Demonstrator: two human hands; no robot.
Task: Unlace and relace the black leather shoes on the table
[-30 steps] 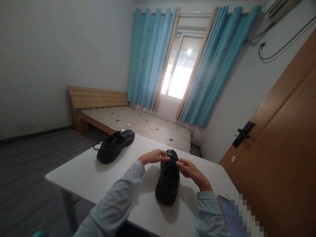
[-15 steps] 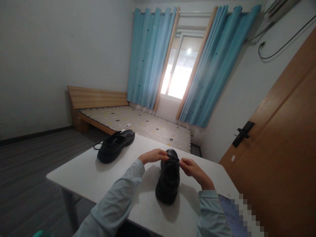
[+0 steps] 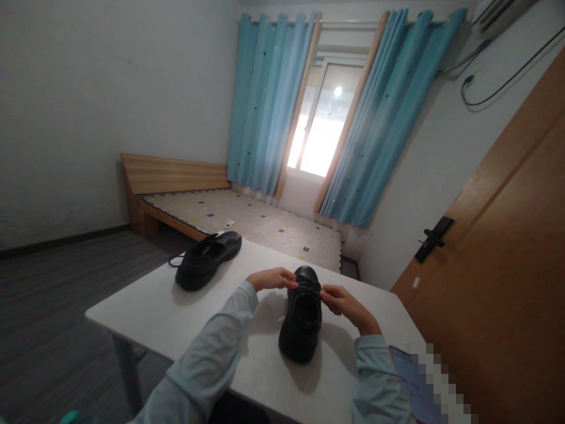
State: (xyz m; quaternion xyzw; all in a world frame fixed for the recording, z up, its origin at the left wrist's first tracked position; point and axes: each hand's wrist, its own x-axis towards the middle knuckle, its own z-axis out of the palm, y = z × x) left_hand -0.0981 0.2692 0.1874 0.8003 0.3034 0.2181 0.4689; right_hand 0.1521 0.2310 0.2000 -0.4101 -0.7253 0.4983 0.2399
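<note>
Black shoe (image 3: 300, 341), left hand (image 3: 274, 279) shifted (slightly leftward)

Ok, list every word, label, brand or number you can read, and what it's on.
Nothing is legible.
Lit screen, lower right: marks too blurred to read.
White remote: any markings too small.
White door sticker: too small.
Nearer black shoe: no readable lettering.

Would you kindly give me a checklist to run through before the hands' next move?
1. Black, round-toed shoe between the hands stands sole-down on the white, flat-topped table: ok.
2. Left hand at its front left side: ok.
3. Right hand at its front right side: ok.
4. What each hand pinches, if anything: cannot tell, too small and dark.
5. Other black shoe apart from both hands: ok.
</note>
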